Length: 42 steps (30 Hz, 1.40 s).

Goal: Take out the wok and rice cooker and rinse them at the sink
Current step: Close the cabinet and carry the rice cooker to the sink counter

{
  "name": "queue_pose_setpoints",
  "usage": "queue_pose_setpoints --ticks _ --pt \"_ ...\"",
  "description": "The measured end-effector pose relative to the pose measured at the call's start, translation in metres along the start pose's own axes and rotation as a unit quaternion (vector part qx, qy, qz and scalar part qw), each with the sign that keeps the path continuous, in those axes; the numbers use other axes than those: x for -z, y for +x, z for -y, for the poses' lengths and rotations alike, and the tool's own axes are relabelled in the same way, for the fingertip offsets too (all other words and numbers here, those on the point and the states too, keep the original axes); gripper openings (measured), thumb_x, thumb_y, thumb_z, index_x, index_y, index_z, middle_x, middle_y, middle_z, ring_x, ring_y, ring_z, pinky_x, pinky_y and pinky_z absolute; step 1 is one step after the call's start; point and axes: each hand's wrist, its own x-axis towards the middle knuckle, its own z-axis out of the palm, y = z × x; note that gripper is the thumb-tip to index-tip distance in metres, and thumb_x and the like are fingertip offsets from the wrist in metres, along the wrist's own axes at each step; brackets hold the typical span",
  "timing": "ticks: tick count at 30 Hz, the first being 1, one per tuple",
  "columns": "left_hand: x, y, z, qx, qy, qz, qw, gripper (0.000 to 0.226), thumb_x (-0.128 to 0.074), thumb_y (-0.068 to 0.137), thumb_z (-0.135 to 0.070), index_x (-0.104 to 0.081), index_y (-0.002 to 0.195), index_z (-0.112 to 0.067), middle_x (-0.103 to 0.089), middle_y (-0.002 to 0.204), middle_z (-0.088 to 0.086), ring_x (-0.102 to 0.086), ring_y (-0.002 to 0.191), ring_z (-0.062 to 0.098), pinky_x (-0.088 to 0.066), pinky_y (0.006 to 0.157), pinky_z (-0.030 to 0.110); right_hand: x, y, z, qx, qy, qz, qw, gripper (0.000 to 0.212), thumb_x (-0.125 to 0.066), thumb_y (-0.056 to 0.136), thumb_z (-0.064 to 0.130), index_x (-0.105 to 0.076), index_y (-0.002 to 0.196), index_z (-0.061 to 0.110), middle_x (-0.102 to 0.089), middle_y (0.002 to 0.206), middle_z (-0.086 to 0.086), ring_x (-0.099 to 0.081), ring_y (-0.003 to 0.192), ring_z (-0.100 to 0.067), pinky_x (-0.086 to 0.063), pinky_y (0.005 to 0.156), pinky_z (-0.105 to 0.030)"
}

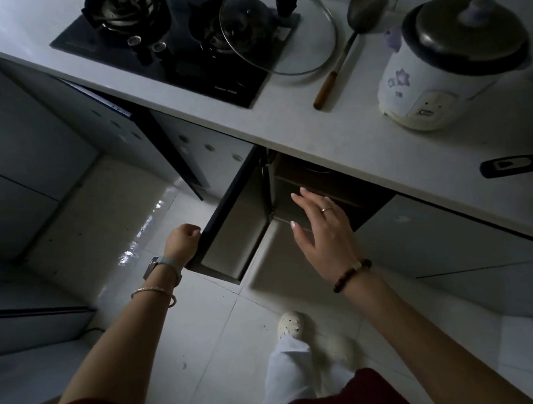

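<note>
A white rice cooker (pixel 448 63) with a dark lid and purple flower print stands on the countertop (pixel 333 134) at the right. A black handle (pixel 518 165) pokes in from the right edge; the pan it belongs to is out of frame. My left hand (pixel 183 242) is shut on the edge of an open dark cabinet door (pixel 229 223) below the counter. My right hand (pixel 324 229) is open with fingers spread, reaching toward the dark cabinet opening (pixel 330 188). Something curved shows dimly inside the opening; what it is stays unclear.
A black two-burner gas hob (pixel 159 45) sits on the counter with a glass lid (pixel 278 27) leaning on it. A metal spatula (pixel 349 44) with a wooden grip lies beside it. Another cabinet door (pixel 167 152) stands open at the left. My foot (pixel 291 324) is on the tiled floor.
</note>
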Motion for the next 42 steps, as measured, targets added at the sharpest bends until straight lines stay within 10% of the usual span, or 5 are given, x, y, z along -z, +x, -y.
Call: queue_pose_setpoints --ticks 19,24,37,42 --pt "-0.028 -0.007 -0.013 0.04 -0.14 0.128 0.981 0.02 -0.044 0.098 -0.016 -0.061 0.107 -0.015 -0.064 0.11 0.012 -0.063 0.098 0.027 -0.053 0.089 0.038 -0.003 -0.006 -0.005 -0.068 -0.005 -0.028 0.997 0.042 -0.058 0.092 0.021 -0.052 0.133 0.014 -0.048 0.141 -0.007 -0.041 0.129 -0.02 -0.031 0.113 -0.04" --pt "-0.064 -0.038 -0.048 0.058 -0.256 0.19 0.946 0.022 -0.039 0.1 -0.005 -0.054 0.117 0.001 -0.062 0.101 0.02 -0.065 0.079 0.025 -0.056 0.063 0.022 0.017 -0.026 -0.033 -0.106 -0.005 -0.054 0.993 0.043 -0.057 0.091 0.02 -0.052 0.133 0.013 -0.048 0.139 -0.008 -0.037 0.128 -0.016 -0.035 0.111 -0.047" --pt "-0.187 -0.063 -0.201 0.127 -0.546 0.265 0.785 0.028 -0.038 0.102 -0.009 -0.048 0.124 0.005 -0.056 0.119 0.024 -0.057 0.111 0.035 -0.047 0.098 0.041 0.109 -0.08 -0.145 -0.159 -0.038 -0.12 0.979 0.043 -0.051 0.092 0.023 -0.05 0.134 0.013 -0.05 0.137 -0.007 -0.047 0.125 -0.022 -0.043 0.104 -0.042" --pt "-0.22 -0.049 -0.265 0.166 -0.594 0.246 0.748 0.018 -0.038 0.099 -0.01 -0.055 0.094 -0.007 -0.051 0.119 0.016 -0.049 0.122 0.028 -0.043 0.099 0.043 0.126 -0.093 -0.184 -0.19 -0.042 -0.112 0.974 0.046 -0.044 0.093 0.029 -0.048 0.136 0.013 -0.049 0.139 -0.006 -0.044 0.129 -0.021 -0.037 0.109 -0.038"
